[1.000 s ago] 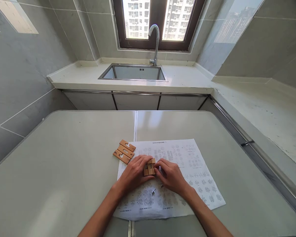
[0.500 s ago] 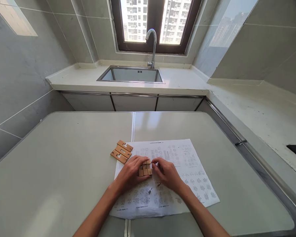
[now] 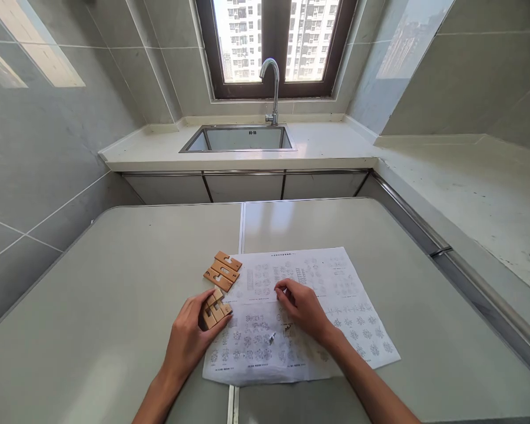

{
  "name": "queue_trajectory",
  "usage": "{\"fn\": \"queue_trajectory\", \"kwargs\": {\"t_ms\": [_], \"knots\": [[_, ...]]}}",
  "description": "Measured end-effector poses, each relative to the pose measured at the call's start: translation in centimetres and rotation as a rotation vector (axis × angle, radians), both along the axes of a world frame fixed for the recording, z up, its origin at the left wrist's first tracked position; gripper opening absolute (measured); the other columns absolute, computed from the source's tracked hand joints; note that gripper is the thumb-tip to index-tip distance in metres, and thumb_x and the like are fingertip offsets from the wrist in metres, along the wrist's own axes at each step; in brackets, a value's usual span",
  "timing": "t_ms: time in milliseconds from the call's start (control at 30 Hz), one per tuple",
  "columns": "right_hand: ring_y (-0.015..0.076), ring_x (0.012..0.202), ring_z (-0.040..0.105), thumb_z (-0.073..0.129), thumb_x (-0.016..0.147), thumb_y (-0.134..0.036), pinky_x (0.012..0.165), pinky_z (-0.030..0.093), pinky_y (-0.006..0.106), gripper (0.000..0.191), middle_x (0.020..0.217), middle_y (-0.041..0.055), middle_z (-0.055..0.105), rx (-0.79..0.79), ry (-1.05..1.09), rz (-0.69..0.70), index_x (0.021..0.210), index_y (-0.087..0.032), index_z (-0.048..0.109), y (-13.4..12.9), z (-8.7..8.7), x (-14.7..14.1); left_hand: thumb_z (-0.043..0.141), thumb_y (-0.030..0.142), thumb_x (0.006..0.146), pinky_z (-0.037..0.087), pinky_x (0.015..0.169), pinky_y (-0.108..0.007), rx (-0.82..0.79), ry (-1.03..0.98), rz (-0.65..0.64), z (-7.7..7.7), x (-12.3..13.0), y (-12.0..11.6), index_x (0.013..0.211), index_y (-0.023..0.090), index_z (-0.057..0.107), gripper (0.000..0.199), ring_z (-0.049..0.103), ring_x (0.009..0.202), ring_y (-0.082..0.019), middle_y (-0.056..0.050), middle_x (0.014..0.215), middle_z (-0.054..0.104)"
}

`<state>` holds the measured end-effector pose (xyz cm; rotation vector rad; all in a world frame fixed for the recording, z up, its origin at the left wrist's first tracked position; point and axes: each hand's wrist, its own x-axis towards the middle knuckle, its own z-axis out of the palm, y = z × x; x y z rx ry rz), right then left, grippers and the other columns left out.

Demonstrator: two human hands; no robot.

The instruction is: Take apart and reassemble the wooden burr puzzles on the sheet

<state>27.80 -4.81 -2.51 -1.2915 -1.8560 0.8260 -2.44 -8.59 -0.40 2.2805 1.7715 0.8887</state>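
My left hand (image 3: 189, 330) is wrapped round a small group of notched wooden puzzle pieces (image 3: 215, 308) at the left edge of the printed paper sheet (image 3: 256, 330). The pieces lie side by side, thumb on the near side and fingers on the far side. Just beyond them several flat wooden puzzle pieces (image 3: 223, 271) with cut-outs lie in a slanted row, partly beside the sheet's corner. Over the middle of the sheet is my right hand (image 3: 302, 306), its fingers curled and thumb drawn in. I see nothing between its fingertips.
The pale table (image 3: 115, 282) has a seam down its middle. Behind it runs a white counter (image 3: 335, 141) with a metal sink (image 3: 247, 141) and a tap (image 3: 274, 88). Another counter (image 3: 481, 194) borders the right side, and a tiled wall (image 3: 39, 159) the left.
My left hand has carried the grouped puzzle pieces left, away from my right hand, and tilted them. My right hand stays about where it was, over the sheet. The view has shifted slightly.
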Motion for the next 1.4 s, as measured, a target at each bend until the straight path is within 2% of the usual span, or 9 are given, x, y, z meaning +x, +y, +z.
{"fn": "queue_trajectory", "kwargs": {"t_ms": [267,633,767,867,1000,1067,1200,1300,1400], "knots": [[0.016,0.061,0.058,0.051,0.104,-0.027,0.061,0.043,0.028,0.017,0.077,0.0002,0.069,0.004,0.004,0.01,0.095,-0.023,0.065,0.1,0.3,0.1,0.063,0.066,0.094,0.059,0.083,-0.04,0.011,0.084,0.153,-0.5,0.2,0.2,0.136,0.022,0.057,0.062,0.07,0.102,-0.029,-0.01,0.116,0.073],[0.0155,0.061,0.059,0.052,0.103,-0.025,0.062,0.042,0.028,0.015,0.078,-0.0002,0.07,0.002,-0.005,0.014,0.094,-0.023,0.064,0.1,0.3,0.1,0.065,0.065,0.092,0.054,0.088,-0.042,0.054,0.147,0.228,-0.3,2.3,0.7,0.127,0.021,0.059,0.057,0.069,0.1,-0.031,-0.01,0.114,0.071],[0.0151,0.061,0.058,0.052,0.103,-0.025,0.062,0.042,0.028,0.015,0.078,-0.0004,0.07,0.007,-0.011,0.013,0.093,-0.023,0.064,0.2,0.3,0.2,0.07,0.068,0.085,0.055,0.09,-0.042,-0.001,0.024,0.236,0.2,2.4,0.7,0.132,0.022,0.057,0.066,0.068,0.104,-0.031,-0.01,0.123,0.067],[0.0151,0.061,0.058,0.052,0.103,-0.025,0.062,0.042,0.027,0.015,0.077,-0.0004,0.069,0.015,-0.016,0.01,0.093,-0.023,0.064,0.2,0.3,0.1,0.065,0.068,0.088,0.056,0.088,-0.04,-0.073,-0.158,0.325,0.8,1.7,1.6,0.128,0.024,0.061,0.06,0.067,0.103,-0.029,-0.009,0.121,0.067],[0.0151,0.061,0.059,0.053,0.103,-0.025,0.062,0.042,0.027,0.016,0.076,-0.0008,0.068,0.016,-0.02,0.003,0.093,-0.023,0.065,0.2,0.1,0.1,0.058,0.063,0.092,0.054,0.084,-0.037,-0.085,-0.341,0.436,1.1,0.0,4.5,0.115,0.021,0.067,0.049,0.068,0.095,-0.026,-0.009,0.109,0.069],[0.0151,0.061,0.058,0.053,0.103,-0.025,0.062,0.042,0.028,0.016,0.075,-0.0011,0.068,0.014,-0.022,-0.001,0.093,-0.023,0.065,0.2,0.1,0.1,0.063,0.058,0.089,0.052,0.075,-0.032,-0.098,-0.401,0.487,1.0,-0.9,6.3,0.108,0.02,0.068,0.043,0.066,0.084,-0.022,-0.005,0.097,0.071],[0.015,0.061,0.058,0.052,0.104,-0.025,0.061,0.042,0.027,0.016,0.075,-0.0013,0.067,0.003,-0.011,0.008,0.094,-0.024,0.064,0.2,0.1,0.2,0.064,0.047,0.085,0.042,0.064,-0.027,-0.078,-0.427,0.521,0.6,-1.8,8.8,0.082,0.02,0.061,0.027,0.051,0.062,-0.015,0.003,0.069,0.057],[0.0153,0.062,0.059,0.051,0.104,-0.025,0.06,0.042,0.027,0.016,0.077,-0.001,0.068,0.004,-0.004,0.017,0.094,-0.024,0.064,0.2,0.1,0.2,0.06,0.041,0.085,0.033,0.059,-0.025,-0.069,-0.422,0.501,0.3,-2.0,9.1,0.063,0.022,0.041,0.034,0.036,0.056,-0.011,0.007,0.06,0.036],[0.0155,0.063,0.058,0.051,0.105,-0.025,0.061,0.042,0.027,0.016,0.078,-0.0007,0.068,0.014,-0.018,0.017,0.095,-0.024,0.064,0.1,0.0,0.3,0.058,0.037,0.083,0.028,0.058,-0.025,-0.083,-0.394,0.462,0.1,-2.0,8.8,0.06,0.023,0.027,0.041,0.027,0.056,-0.011,0.007,0.059,0.025]]}}
